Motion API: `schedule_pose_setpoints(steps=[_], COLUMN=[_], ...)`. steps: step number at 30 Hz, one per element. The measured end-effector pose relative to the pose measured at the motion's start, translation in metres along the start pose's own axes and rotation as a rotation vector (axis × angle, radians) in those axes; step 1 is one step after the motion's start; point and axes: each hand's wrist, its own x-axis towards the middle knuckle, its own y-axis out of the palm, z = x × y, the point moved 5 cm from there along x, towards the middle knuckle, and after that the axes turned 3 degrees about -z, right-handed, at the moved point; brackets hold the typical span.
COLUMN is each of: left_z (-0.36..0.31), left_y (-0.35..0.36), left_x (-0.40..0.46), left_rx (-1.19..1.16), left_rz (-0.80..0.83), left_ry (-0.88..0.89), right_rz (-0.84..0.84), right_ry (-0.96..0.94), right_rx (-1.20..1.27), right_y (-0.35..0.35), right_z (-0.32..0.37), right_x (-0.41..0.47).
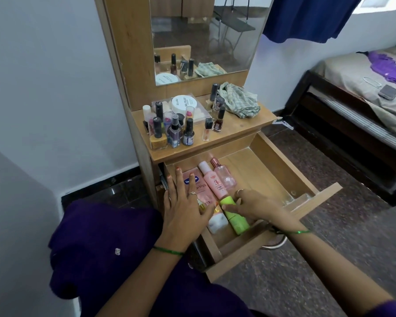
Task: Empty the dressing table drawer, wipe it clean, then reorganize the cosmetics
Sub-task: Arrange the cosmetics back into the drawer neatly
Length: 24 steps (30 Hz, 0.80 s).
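Drawer [281, 165] stands pulled fully out below the bench top [238, 124], with cosmetics laid in a row along its left side and the right half of the floor bare wood. The left hand [183, 207] lies flat, fingers straight, on the pink Vaseline pack [199, 193], pressing it down rather than gripping. The right hand [254, 207] has its fingers curled round the green tube [236, 219], which lies at the front of the row, just beside a white tube [217, 223]. A pink pump bottle [213, 181] and a clear pink bottle [225, 176] lie behind, touching one another.

Judgement: this is the reorganising stage, since items sit in order and a cloth [240, 102] lies on the bench top. To do the step well, the green tube should be set parallel to its neighbours and snug against them, while the flat left hand steadies the row so nothing rolls. Round bottles will roll if nudged.

Nail polish bottles [169, 129] and a white jar [183, 104] remain crowded on the bench top's left, not yet returned. The bare right half of the drawer offers room for them. The forearms cross the drawer front, and the mirror [215, 33] panel behind limits reach upward. A bed [364, 88] stands well apart to the right.
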Motion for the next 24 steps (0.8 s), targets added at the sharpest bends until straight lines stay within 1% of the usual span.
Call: schedule_pose_setpoints(steps=[3, 6, 9, 11, 13, 15, 17, 18, 20, 22, 23, 24], left_z=[-0.001, -0.001, -0.001, 0.000, 0.000, 0.001, 0.002, 0.003, 0.003, 0.003, 0.003, 0.003], left_y=[-0.002, -0.002, -0.002, -0.001, 0.000, 0.002, 0.002, 0.003, 0.002, 0.001, 0.000, 0.000], left_x=[-0.001, -0.002, -0.002, -0.002, -0.002, -0.002, -0.001, -0.001, -0.001, -0.002, -0.003, -0.003], left_rx=[-0.029, -0.038, -0.047, -0.052, -0.055, -0.044, -0.036, -0.041, -0.061, -0.068, -0.071, -0.077], left_rz=[-0.017, -0.031, -0.044, -0.047, -0.049, -0.054, -0.064, -0.065, -0.068, -0.078, -0.082, -0.086], left_ry=[-0.001, -0.007, -0.001, 0.001, -0.005, -0.004, 0.001, 0.003, 0.007, 0.013, 0.015, 0.018], right_rz=[-0.025, -0.183, -0.368, -0.444, -0.522, -0.613, -0.679, -0.694, -0.743, -0.799, -0.814, -0.827], right_ry=[-0.003, -0.089, -0.292, -0.493, -0.671, -0.796, -0.892, -0.925, -0.958, -0.941, -0.931, -0.926], right_rx=[0.010, -0.008, 0.114, 0.242, 0.293, 0.302, 0.234, 0.159, -0.139, -0.427, -0.488, -0.500], right_y=[-0.009, -0.032, -0.065, -0.084, -0.098, -0.109, -0.119, -0.123, -0.123, -0.118, -0.117, -0.117], right_z=[-0.001, 0.002, 0.028, 0.061, 0.094, 0.123, 0.150, 0.163, 0.184, 0.195, 0.198, 0.199], right_x=[-0.003, -0.005, -0.021, -0.040, -0.059, -0.069, -0.072, -0.070, -0.061, -0.051, -0.047, -0.046])
